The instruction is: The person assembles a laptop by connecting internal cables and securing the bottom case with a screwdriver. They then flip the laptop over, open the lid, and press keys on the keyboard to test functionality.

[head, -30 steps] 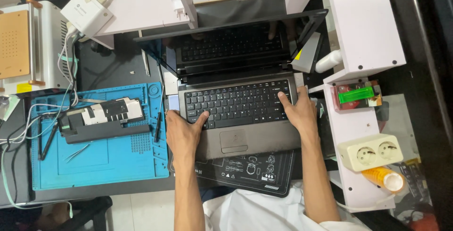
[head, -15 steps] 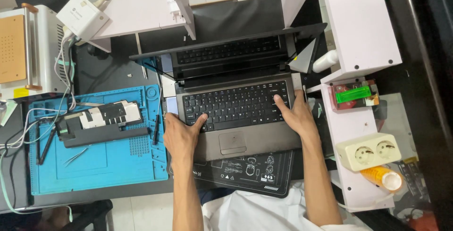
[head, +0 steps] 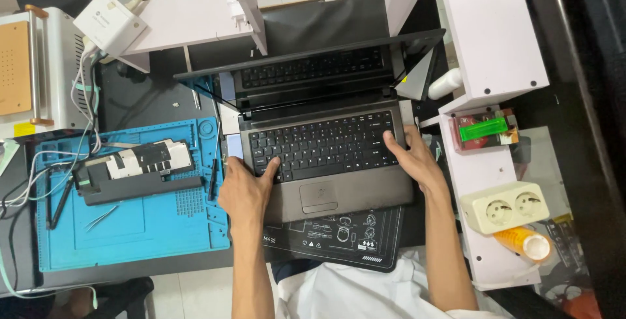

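An open grey laptop point(head: 339, 192) with a black keyboard lies in front of me, its dark screen tilted back under a white shelf. My left hand point(head: 244, 192) grips the laptop's left front edge, thumb lying on the keys. My right hand point(head: 414, 157) holds the right edge of the base, fingers curled around the side and thumb on the keyboard. The laptop rests on a black mat point(head: 339, 241) with white drawings.
A blue work mat point(head: 130, 228) at left carries a long black part point(head: 134, 169), tweezers and a screwdriver. A white machine point(head: 39, 65) and adapter box point(head: 111, 22) stand at far left. White shelving point(head: 489, 32), a twin socket point(head: 515, 207) and an orange bottle point(head: 525, 242) are at right.
The view has shifted slightly; the laptop and both hands sit a little lower and to the left in the picture. Both hands keep their hold on the laptop's sides.
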